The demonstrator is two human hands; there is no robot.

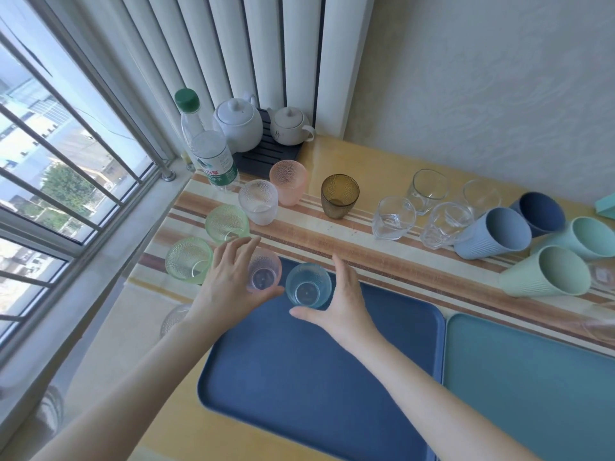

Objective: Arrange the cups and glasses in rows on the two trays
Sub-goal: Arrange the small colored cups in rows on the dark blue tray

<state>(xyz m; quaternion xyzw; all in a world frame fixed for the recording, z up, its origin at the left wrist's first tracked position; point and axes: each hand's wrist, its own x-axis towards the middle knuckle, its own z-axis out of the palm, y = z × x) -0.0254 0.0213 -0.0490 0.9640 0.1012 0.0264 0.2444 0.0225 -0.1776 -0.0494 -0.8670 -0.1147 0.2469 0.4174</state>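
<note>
Head view, left to right: two green glasses point(188, 259) wait off-tray at ten o'clock. The left hand point(229, 281), fingers straight and spread, brackets a pink glass point(264, 272) at the dark blue tray's point(316, 377) eleven o'clock corner, while the right hand point(346, 301), equally unclenched, flanks a blue glass point(307, 287) just beside it. Only these two seem placed, so the job looks barely begun: the amber glass point(339, 194), clear tumblers point(394, 217) and ribbed cups point(492, 232) at two o'clock remain on the table, none visibly on the teal tray point(532, 377).
</note>
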